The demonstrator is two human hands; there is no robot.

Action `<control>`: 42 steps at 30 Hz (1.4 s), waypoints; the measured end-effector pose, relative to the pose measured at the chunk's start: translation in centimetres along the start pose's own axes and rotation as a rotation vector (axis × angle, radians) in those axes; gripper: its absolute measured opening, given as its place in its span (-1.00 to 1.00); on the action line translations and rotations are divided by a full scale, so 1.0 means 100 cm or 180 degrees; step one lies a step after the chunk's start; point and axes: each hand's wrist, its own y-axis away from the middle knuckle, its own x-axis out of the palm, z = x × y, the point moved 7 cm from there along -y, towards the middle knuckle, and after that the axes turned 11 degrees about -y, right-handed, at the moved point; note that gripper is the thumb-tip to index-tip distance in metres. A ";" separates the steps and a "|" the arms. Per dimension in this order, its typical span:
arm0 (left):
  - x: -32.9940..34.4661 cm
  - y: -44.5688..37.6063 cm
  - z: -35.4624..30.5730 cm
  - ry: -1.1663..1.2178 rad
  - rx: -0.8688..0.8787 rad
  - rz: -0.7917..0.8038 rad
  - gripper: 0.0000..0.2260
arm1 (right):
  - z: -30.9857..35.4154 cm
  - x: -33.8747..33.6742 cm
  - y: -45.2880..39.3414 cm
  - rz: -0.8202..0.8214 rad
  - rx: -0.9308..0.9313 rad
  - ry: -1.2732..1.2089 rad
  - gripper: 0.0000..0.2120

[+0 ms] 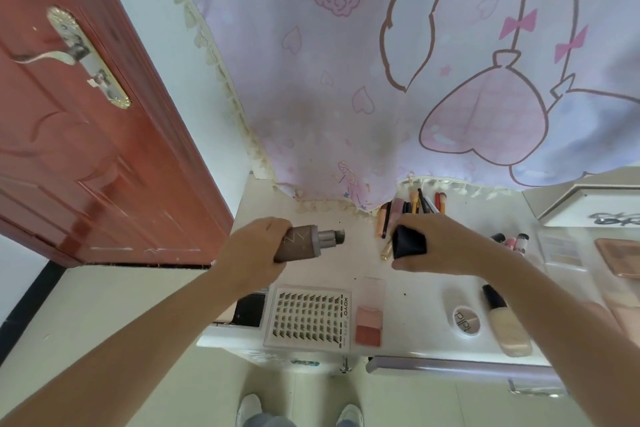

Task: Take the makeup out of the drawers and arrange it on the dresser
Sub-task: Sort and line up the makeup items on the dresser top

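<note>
My left hand point(258, 248) grips a brown foundation bottle point(301, 242) lying sideways above the white dresser top point(415, 284), its grey pump nozzle bare and pointing right. My right hand point(446, 243) holds a black cap point(408, 241) a short way to the right of the nozzle. On the dresser lie a false-lash tray point(306, 317), a pink blush palette point(370, 319), a round white compact point(465, 321) and a pale foundation bottle point(507, 326).
Brushes and pencils point(412, 206) lie at the back under a pink printed curtain point(398, 80). Small bottles point(512, 241) and a palette point(562, 251) sit at the right. A red door point(86, 149) stands at the left. A drawer front point(460, 369) juts out below the dresser edge.
</note>
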 end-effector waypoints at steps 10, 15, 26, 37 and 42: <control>0.016 -0.006 -0.046 0.0177 0.0473 -0.0339 -0.29 | 0.010 0.026 -0.009 0.0085 0.0043 -0.0174 -0.65; 0.027 -0.010 -0.062 0.0181 0.0544 0.0114 -0.41 | -0.001 0.044 -0.006 0.0173 0.0178 -0.0045 -0.67; 0.065 0.007 -0.095 0.0552 0.0575 0.0862 -0.55 | -0.032 0.058 0.003 0.0207 0.0571 0.0136 -0.63; 0.114 0.002 -0.148 0.0193 -0.0514 0.0480 -0.46 | -0.095 0.073 -0.030 0.1380 -0.0048 0.0746 -0.66; 0.141 0.007 -0.186 0.0364 -0.1348 0.0881 -0.55 | -0.125 0.087 -0.034 0.1792 -0.0662 0.1210 -0.66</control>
